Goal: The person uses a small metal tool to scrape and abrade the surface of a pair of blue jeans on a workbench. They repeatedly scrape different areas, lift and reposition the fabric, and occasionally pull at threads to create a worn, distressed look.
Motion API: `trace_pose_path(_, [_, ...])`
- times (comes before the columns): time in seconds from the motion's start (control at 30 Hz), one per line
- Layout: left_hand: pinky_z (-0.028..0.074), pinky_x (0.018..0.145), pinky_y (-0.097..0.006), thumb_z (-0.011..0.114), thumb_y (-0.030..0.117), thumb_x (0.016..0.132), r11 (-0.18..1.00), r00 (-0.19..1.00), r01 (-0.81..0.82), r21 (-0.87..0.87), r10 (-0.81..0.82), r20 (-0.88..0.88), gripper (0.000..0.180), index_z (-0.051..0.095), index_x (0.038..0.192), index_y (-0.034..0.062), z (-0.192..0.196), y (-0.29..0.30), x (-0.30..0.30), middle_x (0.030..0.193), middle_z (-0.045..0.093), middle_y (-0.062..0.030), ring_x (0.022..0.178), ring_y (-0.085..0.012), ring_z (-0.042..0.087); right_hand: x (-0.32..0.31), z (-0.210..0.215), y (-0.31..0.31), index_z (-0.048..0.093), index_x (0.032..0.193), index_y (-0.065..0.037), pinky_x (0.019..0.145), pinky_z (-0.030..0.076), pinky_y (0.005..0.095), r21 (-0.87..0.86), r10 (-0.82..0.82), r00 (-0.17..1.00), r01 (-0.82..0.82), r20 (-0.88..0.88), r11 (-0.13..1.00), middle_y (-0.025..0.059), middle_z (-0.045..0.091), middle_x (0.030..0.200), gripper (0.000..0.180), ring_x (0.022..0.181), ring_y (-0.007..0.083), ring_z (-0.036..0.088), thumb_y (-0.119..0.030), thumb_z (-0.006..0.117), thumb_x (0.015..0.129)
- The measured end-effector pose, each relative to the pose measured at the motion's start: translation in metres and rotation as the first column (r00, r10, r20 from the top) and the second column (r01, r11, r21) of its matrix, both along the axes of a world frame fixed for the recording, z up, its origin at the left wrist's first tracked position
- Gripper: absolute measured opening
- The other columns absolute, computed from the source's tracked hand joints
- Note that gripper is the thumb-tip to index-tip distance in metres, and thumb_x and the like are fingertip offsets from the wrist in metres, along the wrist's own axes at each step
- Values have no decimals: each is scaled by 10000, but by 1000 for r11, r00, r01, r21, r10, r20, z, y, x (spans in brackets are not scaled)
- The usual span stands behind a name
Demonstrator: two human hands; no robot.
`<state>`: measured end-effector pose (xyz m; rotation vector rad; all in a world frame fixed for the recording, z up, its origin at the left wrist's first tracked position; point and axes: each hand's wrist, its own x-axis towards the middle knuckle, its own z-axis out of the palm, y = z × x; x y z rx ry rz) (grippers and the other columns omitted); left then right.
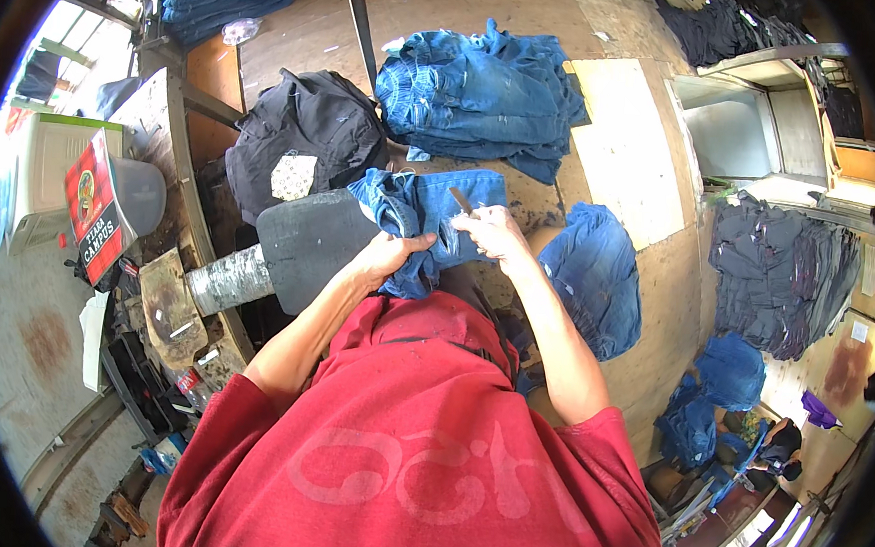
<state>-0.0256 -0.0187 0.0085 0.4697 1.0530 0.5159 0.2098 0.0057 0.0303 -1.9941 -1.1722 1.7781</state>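
Note:
A blue denim garment (473, 187) lies across the end of a dark padded board (304, 237) in front of me. My left hand (390, 261) grips the denim near its lower left part, the thumb pressed on the cloth. In my right hand (496, 233) is a narrow knife-like blade (461, 202), its tip pointing up and away from me. A pale frayed patch (449, 236) shows in the denim between the two hands. The fingers of my right hand are closed round the blade's lower end, which they hide.
Ahead lie a pile of blue jeans (478, 96) and a pile of black garments (311, 130). More denim (597, 278) hangs just right of my right arm. A white-wrapped post (232, 279) joins the board to a wooden bench at left. Dark garments (773, 274) are stacked farther right.

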Motion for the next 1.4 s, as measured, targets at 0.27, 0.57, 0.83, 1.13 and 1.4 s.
trace_pose_path(0.27, [628,1006,-433,855,46,912,985,993,96,-140,-84,86,478,680,1348,-42,13,3,-10,1262,773,-155,1092,-276,768,28,13,1,764,1010,-50,717,562,425,475,-48,966,-81,252,876,133,748,802,431,772,284,748,-477,799,964])
trace_pose_path(0.57, [554,1133,-443,898,1,825,952,926,253,171,-289,242,655,650,1431,-11,1,16,-29,1369,739,-142,1228,-280,714,6,81,-57,674,842,-143,515,561,465,618,121,819,-512,561,597,99,709,658,306,596,342,728,-389,767,999])
trace_pose_path(0.83, [512,1168,-456,916,26,784,959,950,266,98,-279,144,726,634,1452,-3,4,17,-30,1386,728,-131,1272,-286,684,10,71,-53,667,859,-147,521,575,448,601,156,714,-670,683,436,91,703,686,275,614,321,737,-363,732,1015])
trace_pose_path(1.13, [525,1157,-468,918,1,764,977,957,201,67,-211,201,756,629,1463,11,-2,14,-29,1405,715,-130,1274,-293,680,22,49,-38,663,833,-161,520,566,416,623,96,695,-689,712,369,53,666,677,250,586,275,707,-330,767,987])
trace_pose_path(1.4, [582,1090,-462,897,-21,783,980,956,195,46,-200,216,664,673,1407,9,-4,15,-31,1356,744,-131,1204,-293,724,37,17,-20,662,900,-210,533,520,352,682,78,698,-714,712,159,-14,564,722,179,616,182,646,-334,768,974])
